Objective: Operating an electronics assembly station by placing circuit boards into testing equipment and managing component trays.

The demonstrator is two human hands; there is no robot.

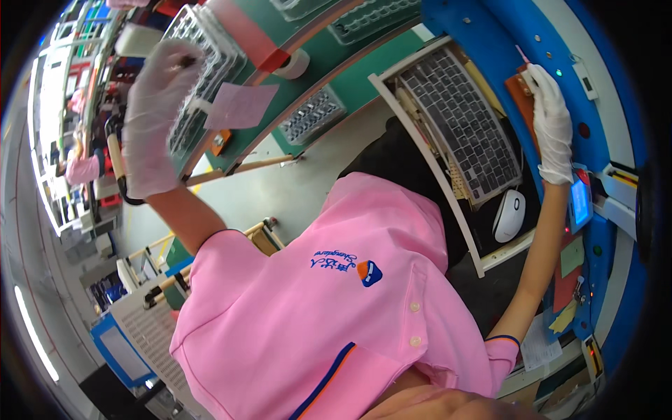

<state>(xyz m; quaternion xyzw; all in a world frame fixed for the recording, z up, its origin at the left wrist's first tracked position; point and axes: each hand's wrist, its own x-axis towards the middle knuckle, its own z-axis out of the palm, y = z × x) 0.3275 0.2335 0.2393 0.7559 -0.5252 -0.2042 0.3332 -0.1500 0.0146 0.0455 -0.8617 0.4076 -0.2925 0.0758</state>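
My left hand (157, 119), in a white glove and smeared by motion, is raised at the left over clear plastic trays. Its fingers are curled together around a small dark part (185, 61), too blurred to name. Under and beside that hand stands a stack of clear moulded trays (210, 52). On the right, my right hand (553, 126), gloved too, rests with fingers stretched along a brown block (521, 98) on the blue machine (490, 28). A thin pink stick (521, 54) shows by its fingertips; whether it is held I cannot tell.
A keyboard (462, 119) and white mouse (509, 215) sit on a pull-out shelf before me. A green bench (378, 59) carries more trays (313, 115), a tape roll (292, 64) and a pink paper (241, 105). A small lit screen (580, 199) is near my right wrist.
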